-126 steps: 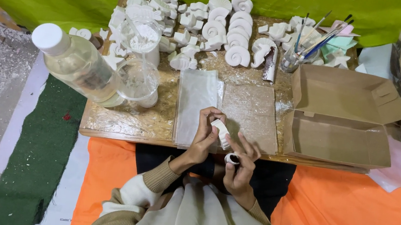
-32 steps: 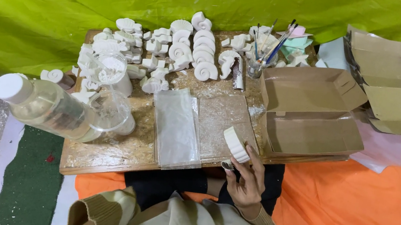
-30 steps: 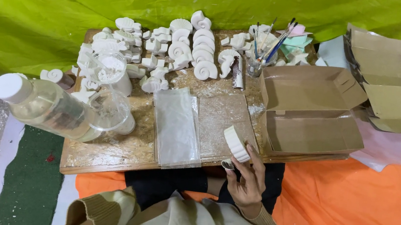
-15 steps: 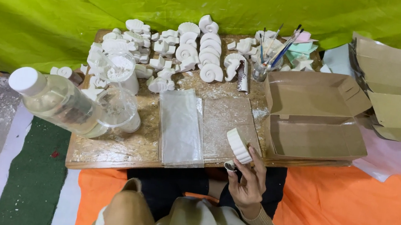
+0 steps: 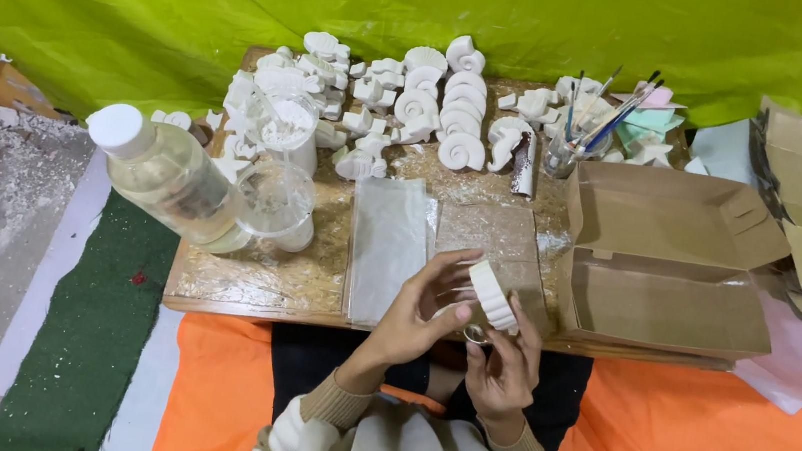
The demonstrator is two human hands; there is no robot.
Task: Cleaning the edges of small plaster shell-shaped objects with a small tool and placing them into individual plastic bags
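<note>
Near the table's front edge, right of centre: white ridged plaster disc (image 5: 494, 295), pinched by right hand (image 5: 504, 363) from below, left hand (image 5: 427, 304) curled around its left side, fingers closed on it. Probably light, stiff, chalky and brittle; best gripped on the rim. Just beyond, clear plastic sheet (image 5: 387, 246) on wooden table (image 5: 243, 283). Right, open cardboard box (image 5: 669, 256). Far side, white shell casts (image 5: 434, 108); left, capped clear bottle (image 5: 170, 179).

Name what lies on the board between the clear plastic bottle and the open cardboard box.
In the head view, between the clear plastic bottle and the open cardboard box lie a clear cup and two flat clear sheets.
</note>
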